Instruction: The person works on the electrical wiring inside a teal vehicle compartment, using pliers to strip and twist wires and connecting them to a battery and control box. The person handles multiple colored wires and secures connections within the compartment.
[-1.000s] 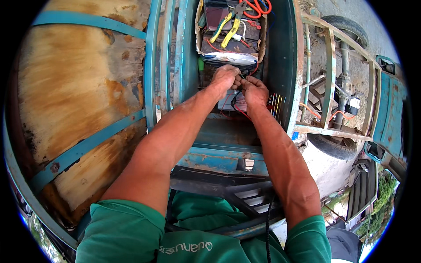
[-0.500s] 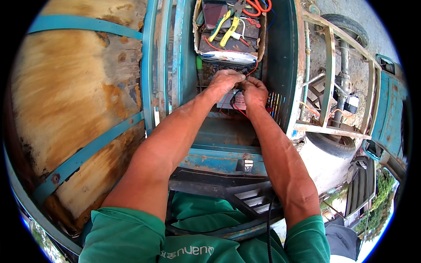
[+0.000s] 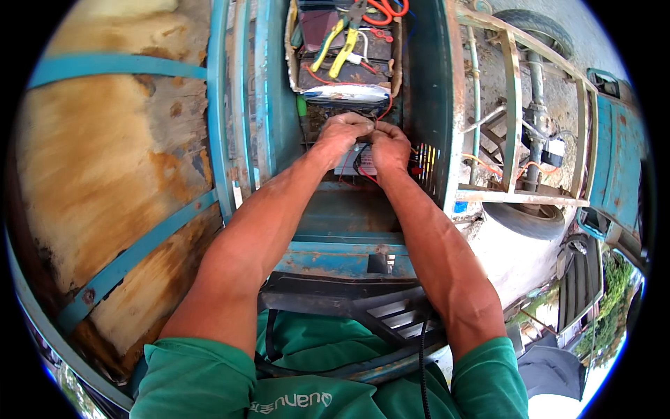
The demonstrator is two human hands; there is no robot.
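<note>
My left hand [image 3: 347,133] and my right hand [image 3: 389,145] meet fingertip to fingertip inside a blue metal compartment, both closed in a pinch. A thin red wire [image 3: 386,108] drops from the battery box above to the fingertips, which grip wire; the exact joint is hidden. Below the hands, a white labelled box [image 3: 345,163] shows partly, with red and black wires in front of it. To the left stands a green-handled tool [image 3: 301,106]. Yellow-handled pliers [image 3: 340,52] lie on the dark batteries in the worn carton [image 3: 349,92].
Metal walls [image 3: 429,91] flank the compartment closely. A blue crossbar [image 3: 342,258] and a black grille-like plastic part [image 3: 349,288] lie between it and my body. On the right are a rusty frame [image 3: 513,119] and wheels. A stained panel [image 3: 105,153] fills the left.
The whole view has shifted, so the compartment and hands appear slightly further left. Both hands keep their pinch at the same spot, with little visible finger movement.
</note>
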